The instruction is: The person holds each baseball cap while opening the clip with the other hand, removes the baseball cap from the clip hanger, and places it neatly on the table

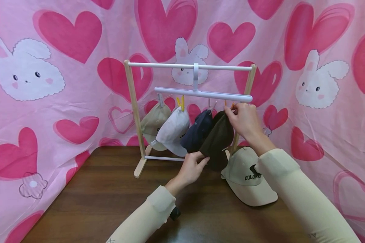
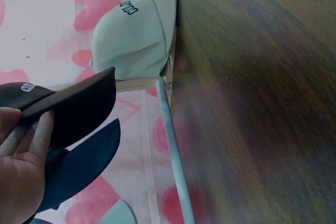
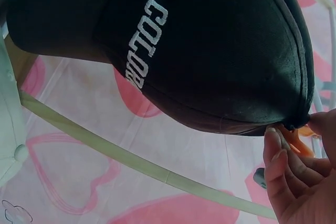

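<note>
A dark cap (image 1: 220, 135) with white lettering hangs at the right end of the white hanger bar (image 1: 213, 94). My left hand (image 1: 190, 168) pinches its brim, thumb on one side and fingers on the other. With my right hand (image 1: 245, 118) I pinch the cap's edge at the top. An orange clip (image 3: 299, 148) shows between the fingers there, partly hidden by them. Directly left of the dark cap hangs a navy cap (image 1: 197, 131). Further left hang a white cap (image 1: 174, 126) on a yellow clip (image 1: 181, 102) and a khaki cap (image 1: 154, 119) on a grey clip.
The hanger hooks over the top rail (image 1: 158, 64) of a wooden-sided rack (image 1: 133, 108) standing on the brown table (image 1: 103, 202). A beige cap (image 1: 241, 168) with dark lettering sits on the table by the rack's right leg. Pink heart-patterned cloth (image 1: 70, 37) hangs behind.
</note>
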Motion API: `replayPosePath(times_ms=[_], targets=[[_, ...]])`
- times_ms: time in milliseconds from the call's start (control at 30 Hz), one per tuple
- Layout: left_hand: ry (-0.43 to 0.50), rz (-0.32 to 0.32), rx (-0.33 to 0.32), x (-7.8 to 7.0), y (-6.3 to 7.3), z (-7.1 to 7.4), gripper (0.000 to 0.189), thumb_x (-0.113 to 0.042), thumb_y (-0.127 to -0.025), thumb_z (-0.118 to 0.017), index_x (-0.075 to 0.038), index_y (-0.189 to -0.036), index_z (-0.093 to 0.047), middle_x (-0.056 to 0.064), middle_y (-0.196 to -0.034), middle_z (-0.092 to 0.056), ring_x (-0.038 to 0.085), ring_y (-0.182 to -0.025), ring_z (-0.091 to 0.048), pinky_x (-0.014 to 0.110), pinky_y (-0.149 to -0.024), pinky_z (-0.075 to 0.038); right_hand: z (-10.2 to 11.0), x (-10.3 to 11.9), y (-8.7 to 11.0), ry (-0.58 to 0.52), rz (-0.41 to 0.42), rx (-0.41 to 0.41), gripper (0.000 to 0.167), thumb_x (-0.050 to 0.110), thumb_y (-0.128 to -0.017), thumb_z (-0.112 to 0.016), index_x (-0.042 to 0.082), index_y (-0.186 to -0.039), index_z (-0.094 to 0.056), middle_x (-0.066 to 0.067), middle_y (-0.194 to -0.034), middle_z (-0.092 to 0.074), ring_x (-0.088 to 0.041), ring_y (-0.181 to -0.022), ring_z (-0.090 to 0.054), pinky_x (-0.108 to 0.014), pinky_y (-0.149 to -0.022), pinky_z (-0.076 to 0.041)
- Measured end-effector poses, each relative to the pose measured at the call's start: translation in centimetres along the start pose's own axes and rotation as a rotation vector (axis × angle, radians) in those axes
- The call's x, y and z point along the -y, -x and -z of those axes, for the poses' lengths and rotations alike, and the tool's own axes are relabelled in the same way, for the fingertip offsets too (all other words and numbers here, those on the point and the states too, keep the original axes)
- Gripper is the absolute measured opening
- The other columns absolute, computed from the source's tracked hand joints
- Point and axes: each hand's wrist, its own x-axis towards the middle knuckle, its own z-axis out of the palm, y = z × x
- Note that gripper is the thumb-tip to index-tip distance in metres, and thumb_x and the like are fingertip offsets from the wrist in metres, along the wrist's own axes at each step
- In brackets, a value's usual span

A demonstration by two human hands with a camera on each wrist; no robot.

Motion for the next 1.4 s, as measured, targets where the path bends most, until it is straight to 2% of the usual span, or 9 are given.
replayPosePath(times_ms=[267,433,700,1033,1400], targets=[[0.006,-0.007,0.015,0.1,0.2,-0.1,0.013,-0.011,-0.1,-0.067,-0.006,-0.106,-0.078,0.004,-0.1,-0.078,0.007,-0.078,-0.059,0.023,-0.069,-0.05,-0.6,0.3,-0.1,0.056,-0.029,-0.05,0.04,0.039,-0.099,-0.066,0.0,-0.094,-0.073,-0.016,-0.075,-0.069,-0.032,-0.068,-0.064,-0.047,-0.062,-0.058],[0.022,-0.008,0.017,0.0,0.3,-0.1,0.013,-0.011,-0.1,-0.067,-0.006,-0.104,-0.078,0.004,-0.099,-0.078,0.007,-0.079,-0.061,0.023,-0.071,-0.052,-0.8,0.3,-0.2,0.038,-0.041,-0.082,0.042,0.041,-0.099,-0.066,0.0,-0.09,-0.073,-0.016,-0.076,-0.07,-0.031,-0.069,-0.065,-0.047,-0.062,-0.058],[0.033,-0.02,0.017,-0.2,0.3,-0.3,0.014,-0.009,-0.099,-0.067,-0.004,-0.106,-0.077,0.008,-0.1,-0.078,0.006,-0.086,-0.065,0.023,-0.075,-0.054,-1.2,-0.1,-0.6,0.015,-0.044,-0.147,0.047,0.047,-0.099,-0.065,0.001,-0.089,-0.074,-0.013,-0.068,-0.065,-0.028,-0.062,-0.062,-0.044,-0.056,-0.057],[0.019,-0.002,0.009,-0.2,0.4,0.0,0.012,-0.011,-0.1,-0.067,-0.007,-0.104,-0.078,0.004,-0.097,-0.077,0.006,-0.079,-0.063,0.023,-0.072,-0.053,-1.1,-0.2,-0.7,0.037,0.044,-0.179,0.046,0.041,-0.099,-0.065,-0.001,-0.082,-0.073,-0.014,-0.064,-0.062,-0.029,-0.061,-0.06,-0.045,-0.056,-0.056],[0.028,0.012,-0.011,-0.1,0.5,0.4,0.013,-0.01,-0.1,-0.067,-0.006,-0.106,-0.077,0.005,-0.099,-0.078,0.008,-0.085,-0.066,0.025,-0.075,-0.054,-1.2,-0.3,-0.8,0.038,0.105,-0.17,0.045,0.036,-0.1,-0.066,-0.003,-0.077,-0.073,-0.015,-0.061,-0.061,-0.031,-0.062,-0.06,-0.048,-0.059,-0.056]])
